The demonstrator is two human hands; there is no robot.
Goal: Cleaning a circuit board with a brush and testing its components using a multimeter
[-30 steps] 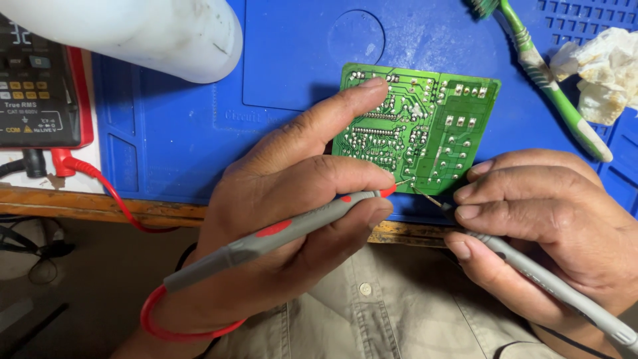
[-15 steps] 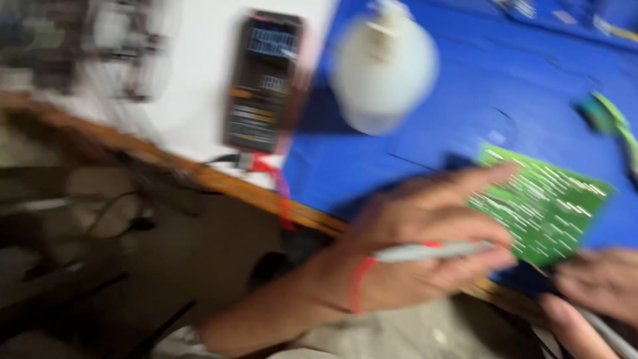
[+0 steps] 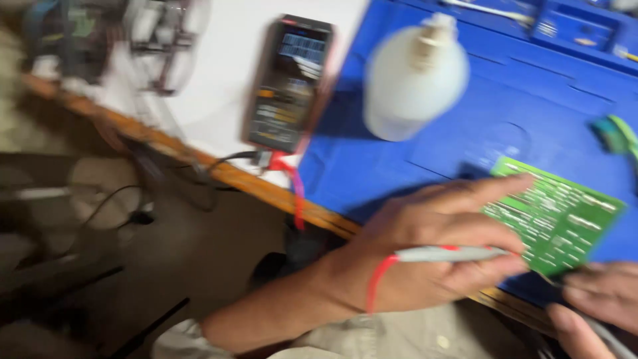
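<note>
The frame is motion-blurred. My left hand (image 3: 432,249) holds a grey and red test probe (image 3: 452,253) between its fingers, with the index finger stretched over a green circuit board (image 3: 565,219) that lies on a blue work mat (image 3: 531,113). My right hand (image 3: 591,302) sits at the lower right corner, its fingers closed around a second thin grey probe (image 3: 615,339) beside the board's near edge. A red thread circles my left wrist.
A dark multimeter (image 3: 289,83) with red and black leads lies on a white surface at the mat's left edge. A white plastic bottle (image 3: 415,76) stands on the mat. A green-handled tool (image 3: 618,136) lies at right. The wooden bench edge (image 3: 219,173) runs diagonally; blurred clutter fills the upper left.
The view has swung to the left and pulled back, bringing the multimeter and bench edge into sight. Both hands keep their probes at the circuit board.
</note>
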